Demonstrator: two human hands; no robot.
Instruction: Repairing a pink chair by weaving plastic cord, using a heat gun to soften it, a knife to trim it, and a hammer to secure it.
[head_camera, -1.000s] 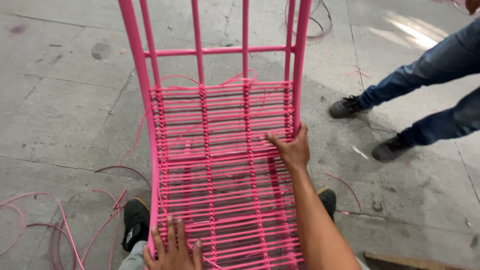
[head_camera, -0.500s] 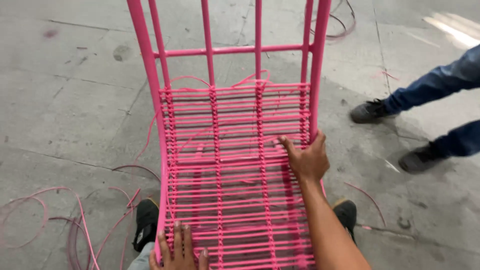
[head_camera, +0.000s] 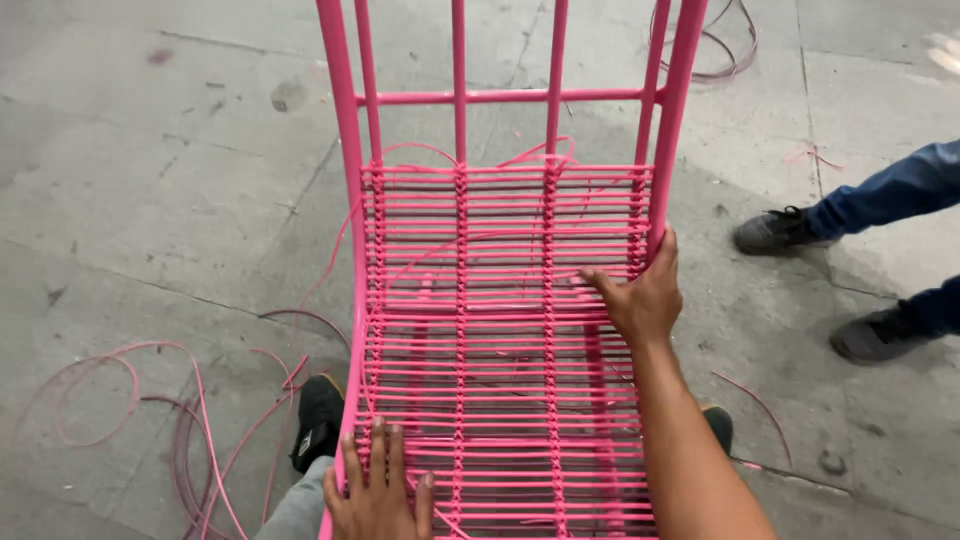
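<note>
A pink metal chair frame (head_camera: 345, 150) stands in front of me, its seat woven with rows of pink plastic cord (head_camera: 500, 350). My right hand (head_camera: 640, 295) rests on the weave by the right rail, thumb hooked against the rail and fingers spread flat over the cords. At the bottom of the view, my left hand (head_camera: 378, 495) lies flat on the near left corner of the weave, fingers apart. Neither hand is closed around anything. Loose cord ends curl up at the top edge of the weave (head_camera: 540, 155).
Loose pink cord (head_camera: 180, 420) lies in loops on the concrete floor at the left. My black shoes (head_camera: 318, 420) show under the frame. Another person's legs in jeans and dark shoes (head_camera: 775, 232) stand at the right. More cord (head_camera: 720, 50) lies at the top.
The view has shifted so the chair sits further right and lower. My right hand slid slightly down the right rail side of the weave. My left hand stays at the near corner.
</note>
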